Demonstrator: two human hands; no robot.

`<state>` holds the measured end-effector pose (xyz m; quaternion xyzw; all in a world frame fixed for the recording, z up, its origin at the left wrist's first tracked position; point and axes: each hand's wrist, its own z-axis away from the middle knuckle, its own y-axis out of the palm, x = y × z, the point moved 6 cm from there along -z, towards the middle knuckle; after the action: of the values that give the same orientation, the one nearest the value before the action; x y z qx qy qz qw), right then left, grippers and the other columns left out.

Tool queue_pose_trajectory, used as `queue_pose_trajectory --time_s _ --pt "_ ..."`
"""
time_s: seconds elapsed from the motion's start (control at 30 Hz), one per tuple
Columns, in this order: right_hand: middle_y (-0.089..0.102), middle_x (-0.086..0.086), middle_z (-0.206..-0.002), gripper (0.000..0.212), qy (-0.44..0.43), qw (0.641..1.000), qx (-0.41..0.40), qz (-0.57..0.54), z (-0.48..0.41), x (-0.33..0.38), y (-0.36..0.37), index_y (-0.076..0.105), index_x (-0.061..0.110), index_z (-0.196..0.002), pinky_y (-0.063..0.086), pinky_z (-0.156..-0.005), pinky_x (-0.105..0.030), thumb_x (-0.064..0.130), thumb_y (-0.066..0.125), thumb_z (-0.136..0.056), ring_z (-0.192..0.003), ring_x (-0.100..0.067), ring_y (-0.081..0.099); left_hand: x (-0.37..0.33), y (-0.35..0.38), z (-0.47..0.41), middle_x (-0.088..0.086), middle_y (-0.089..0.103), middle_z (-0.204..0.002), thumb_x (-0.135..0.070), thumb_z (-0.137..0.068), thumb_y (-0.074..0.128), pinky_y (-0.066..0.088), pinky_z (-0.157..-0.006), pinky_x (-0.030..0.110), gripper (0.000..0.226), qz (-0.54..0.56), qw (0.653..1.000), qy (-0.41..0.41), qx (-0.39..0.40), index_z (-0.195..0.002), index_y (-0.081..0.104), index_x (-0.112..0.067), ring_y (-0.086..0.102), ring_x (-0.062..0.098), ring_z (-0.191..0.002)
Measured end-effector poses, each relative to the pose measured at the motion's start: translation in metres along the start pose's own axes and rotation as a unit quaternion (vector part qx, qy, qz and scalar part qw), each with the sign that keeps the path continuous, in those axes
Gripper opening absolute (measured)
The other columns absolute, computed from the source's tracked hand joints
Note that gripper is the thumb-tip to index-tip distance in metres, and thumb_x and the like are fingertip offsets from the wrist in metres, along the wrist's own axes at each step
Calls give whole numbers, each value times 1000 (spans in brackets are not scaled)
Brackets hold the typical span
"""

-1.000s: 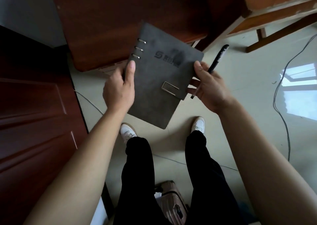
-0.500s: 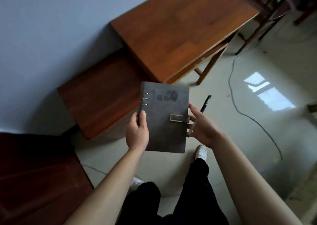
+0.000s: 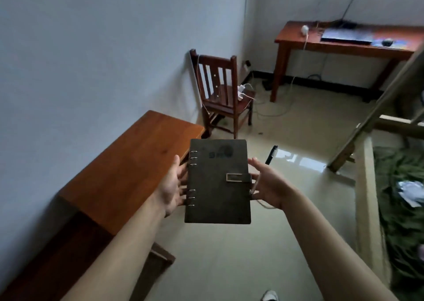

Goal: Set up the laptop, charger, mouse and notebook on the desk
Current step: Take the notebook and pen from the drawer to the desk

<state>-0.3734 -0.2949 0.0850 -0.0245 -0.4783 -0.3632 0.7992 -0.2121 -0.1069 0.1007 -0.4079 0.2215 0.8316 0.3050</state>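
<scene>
A dark grey ring-bound notebook point(image 3: 218, 181) with a metal clasp is held flat in front of me. My left hand point(image 3: 172, 186) supports its ringed spine edge from below. My right hand point(image 3: 266, 183) grips the clasp edge and also pinches a black pen point(image 3: 270, 155) that sticks up past the fingers. Far across the room stands a reddish desk point(image 3: 339, 47). On it lie a closed dark laptop point(image 3: 346, 35), a dark mouse point(image 3: 387, 41) and a white charger point(image 3: 304, 29) with its cable hanging down.
A brown wooden table point(image 3: 128, 169) runs along the left wall beside me. A wooden chair point(image 3: 223, 96) with a white power strip on its seat stands between it and the desk. Cables trail on the glossy floor. A wooden bed frame point(image 3: 367, 140) fills the right.
My view has lifted from the floor and my legs to the room ahead, bringing the far desk into sight. Both hands keep hold of the notebook, now level and square to me.
</scene>
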Motion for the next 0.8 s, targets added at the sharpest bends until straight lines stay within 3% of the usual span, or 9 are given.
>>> queue_pose_trajectory --time_s 0.1,0.17,0.23,0.33,0.47,0.63,0.8 --pt "65 -10 -107 41 -6 1000 -17 -6 -9 40 -55 68 33 -123 51 -91 -52 54 38 -104 -97 -31 63 -29 61 -37 10 63 -125 -75 -92 28 50 -95 51 58 -1 1000 -11 12 -131 56 -41 60 31 -114" --pt "66 -11 -108 40 -14 999 -33 -17 -14 70 -97 69 32 -120 51 -91 -52 54 40 -104 -100 -33 62 -48 106 -64 11 65 -117 -74 -92 31 55 -84 46 61 8 1000 -15 23 -136 54 -39 64 29 -104" --pt "67 -11 -106 38 -22 998 -50 -34 -22 96 -130 70 30 -118 52 -85 -49 53 43 -103 -99 -33 63 -63 137 -88 10 66 -106 -74 -91 34 55 -71 40 62 21 999 -15 26 -136 55 -38 66 26 -92" --pt "70 -11 -104 37 -27 996 -67 -46 -40 131 -173 70 30 -119 52 -86 -50 53 46 -102 -99 -35 65 -90 175 -126 13 64 -121 -77 -88 36 54 -81 48 64 7 999 -16 49 -136 56 -39 64 31 -108" --pt "69 -14 -118 36 -26 995 -85 -53 -76 166 -216 68 32 -123 50 -96 -57 53 47 -101 -115 -40 64 -121 212 -186 15 63 -126 -78 -87 36 56 -80 52 63 -6 997 -30 67 -134 56 -41 64 35 -112" --pt "71 -11 -110 37 -29 990 -124 -62 -137 219 -270 68 30 -122 49 -98 -59 53 49 -101 -105 -35 66 -167 263 -284 13 66 -113 -79 -87 35 57 -75 48 60 -30 994 -36 98 -124 61 -41 67 33 -103" --pt "71 -12 -111 39 -55 981 -175 -67 -196 312 -325 69 29 -124 49 -97 -58 53 50 -101 -101 -33 67 -248 332 -384 15 65 -120 -80 -87 33 57 -77 47 62 -61 987 -26 150 -130 58 -42 66 32 -107"
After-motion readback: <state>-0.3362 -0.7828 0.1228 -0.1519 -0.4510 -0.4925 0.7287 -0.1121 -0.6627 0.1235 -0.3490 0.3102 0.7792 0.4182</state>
